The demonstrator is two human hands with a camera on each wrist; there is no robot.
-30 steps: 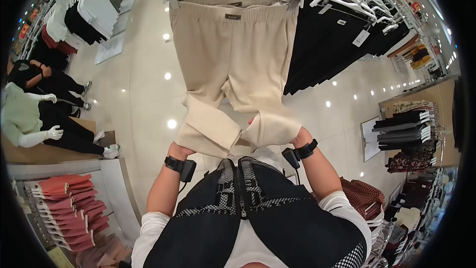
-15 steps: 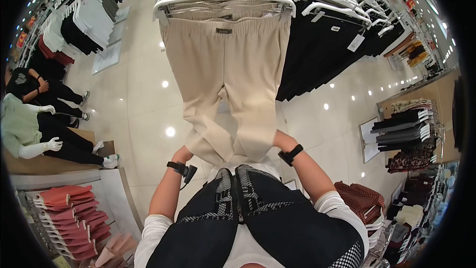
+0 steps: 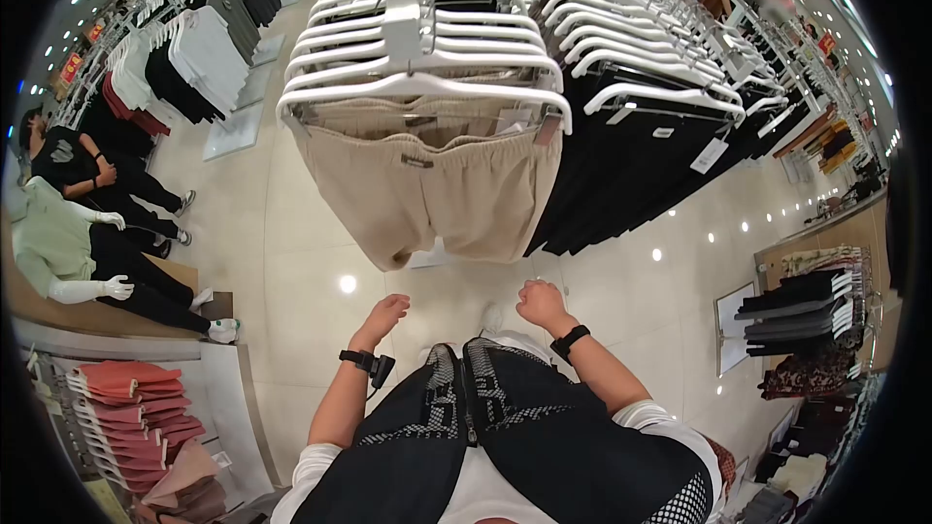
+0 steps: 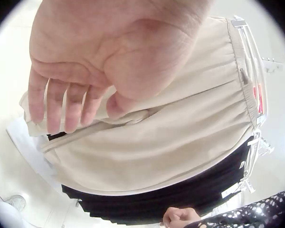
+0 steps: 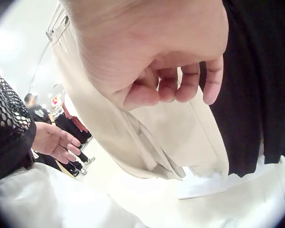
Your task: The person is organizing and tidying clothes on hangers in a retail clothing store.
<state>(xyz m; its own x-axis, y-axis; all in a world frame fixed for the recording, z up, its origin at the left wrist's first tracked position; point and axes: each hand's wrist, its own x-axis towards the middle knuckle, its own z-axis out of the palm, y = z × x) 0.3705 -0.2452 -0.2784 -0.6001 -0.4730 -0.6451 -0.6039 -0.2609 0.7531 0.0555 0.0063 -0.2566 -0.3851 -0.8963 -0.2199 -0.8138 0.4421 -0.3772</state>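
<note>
Beige trousers [image 3: 427,184] hang by their elastic waistband from a white hanger [image 3: 417,87] at the front of the rack. My left hand [image 3: 382,320] is below them, touching nothing; in the left wrist view the left hand [image 4: 109,57] has its fingers extended and loose, the trousers [image 4: 152,156] behind it. To the right, my right hand [image 3: 544,303] is also free of the cloth. The right wrist view has the right hand [image 5: 156,57] with fingers loosely bent and nothing held, beside the hanging trousers [image 5: 180,133].
Black garments [image 3: 621,155] hang right of the beige ones. A mannequin [image 3: 58,243] and a person in black [image 3: 83,160] are at the left. Pink clothes [image 3: 131,417] hang lower left, and dark garments [image 3: 796,315] at the right. Shiny floor tiles [image 3: 311,233] lie between.
Both hands have let go of the trouser legs, which have dropped from the hands and swung away. The head view has tilted up, showing more hangers.
</note>
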